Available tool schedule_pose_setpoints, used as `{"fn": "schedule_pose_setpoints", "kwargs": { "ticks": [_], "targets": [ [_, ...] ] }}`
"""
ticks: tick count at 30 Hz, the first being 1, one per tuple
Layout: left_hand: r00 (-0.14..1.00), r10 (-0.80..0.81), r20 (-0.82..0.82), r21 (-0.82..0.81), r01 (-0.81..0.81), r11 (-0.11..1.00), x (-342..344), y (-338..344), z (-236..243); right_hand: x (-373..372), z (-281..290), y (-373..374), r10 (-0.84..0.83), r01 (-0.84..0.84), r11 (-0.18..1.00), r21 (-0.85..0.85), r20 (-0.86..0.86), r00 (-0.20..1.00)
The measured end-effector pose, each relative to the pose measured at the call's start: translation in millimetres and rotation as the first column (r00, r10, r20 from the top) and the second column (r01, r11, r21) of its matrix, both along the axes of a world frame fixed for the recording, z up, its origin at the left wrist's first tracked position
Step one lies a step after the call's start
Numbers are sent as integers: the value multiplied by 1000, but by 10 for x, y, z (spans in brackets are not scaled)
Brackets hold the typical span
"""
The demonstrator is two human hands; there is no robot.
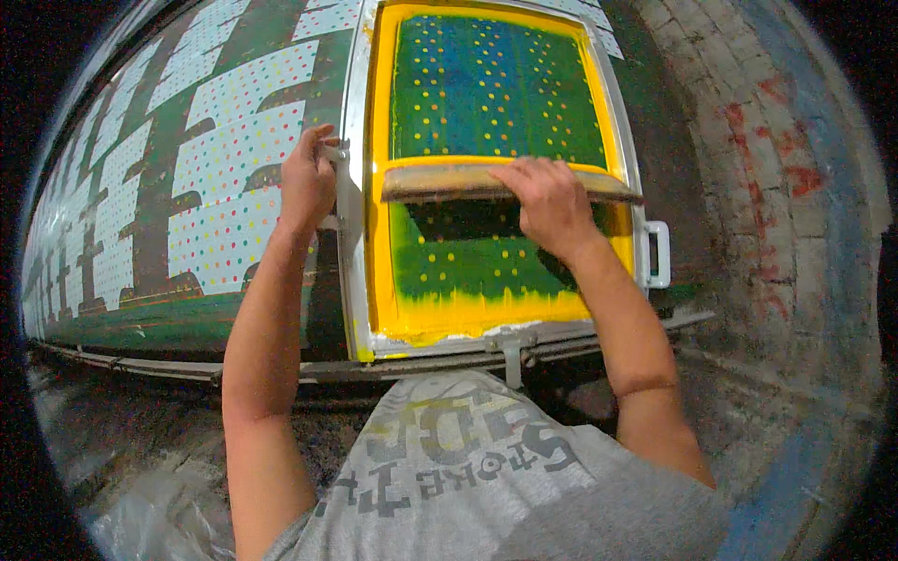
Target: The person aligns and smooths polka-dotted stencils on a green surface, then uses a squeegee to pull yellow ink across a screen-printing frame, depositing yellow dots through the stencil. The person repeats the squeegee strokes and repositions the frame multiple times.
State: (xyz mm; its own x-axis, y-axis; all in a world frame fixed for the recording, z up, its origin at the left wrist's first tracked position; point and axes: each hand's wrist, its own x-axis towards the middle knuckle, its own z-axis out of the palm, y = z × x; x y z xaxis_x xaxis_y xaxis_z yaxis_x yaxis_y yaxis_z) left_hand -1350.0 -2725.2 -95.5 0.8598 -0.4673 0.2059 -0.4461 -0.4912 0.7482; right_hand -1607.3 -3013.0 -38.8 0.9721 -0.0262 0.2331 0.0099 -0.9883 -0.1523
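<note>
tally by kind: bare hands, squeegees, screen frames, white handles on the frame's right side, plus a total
bare hands: 2 (left hand, right hand)
squeegee: 1
screen frame: 1
white handle on the frame's right side: 1
total: 5

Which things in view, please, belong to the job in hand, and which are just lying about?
Job in hand:
wooden squeegee
framed printing screen
yellow ink
dotted white pieces
printing table

Lying about:
seemingly clear plastic sheeting, lower left
</note>
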Motion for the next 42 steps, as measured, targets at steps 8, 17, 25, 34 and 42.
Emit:
{"fn": "schedule_pose_setpoints", "kwargs": {
  "ticks": [8, 17, 25, 34, 42],
  "targets": [
    [988, 88, -124, -9, -89, 996, -114, -42, 130, 1711, -107, -1179, -6, 1, 998, -66, -69, 998],
    [968, 126, -215, -3, -130, 991, -160, -64, 230, 3087, -46, -2075, -59, 50, 994, -92, -92, 994],
    [960, 141, -241, 31, -138, 990, -164, -14, 205, 3463, -45, -2568, 59, -61, 998, -31, -81, 995],
    [971, 136, -197, -2, -139, 990, -171, -84, 247, 3374, -9, -2684, 154, -147, 988, 45, -203, 967],
    [983, 97, -153, -55, -106, 993, -140, -31, 178, 2252, -22, -1941, 381, -375, 924, 71, -117, 917]
  ]
}}
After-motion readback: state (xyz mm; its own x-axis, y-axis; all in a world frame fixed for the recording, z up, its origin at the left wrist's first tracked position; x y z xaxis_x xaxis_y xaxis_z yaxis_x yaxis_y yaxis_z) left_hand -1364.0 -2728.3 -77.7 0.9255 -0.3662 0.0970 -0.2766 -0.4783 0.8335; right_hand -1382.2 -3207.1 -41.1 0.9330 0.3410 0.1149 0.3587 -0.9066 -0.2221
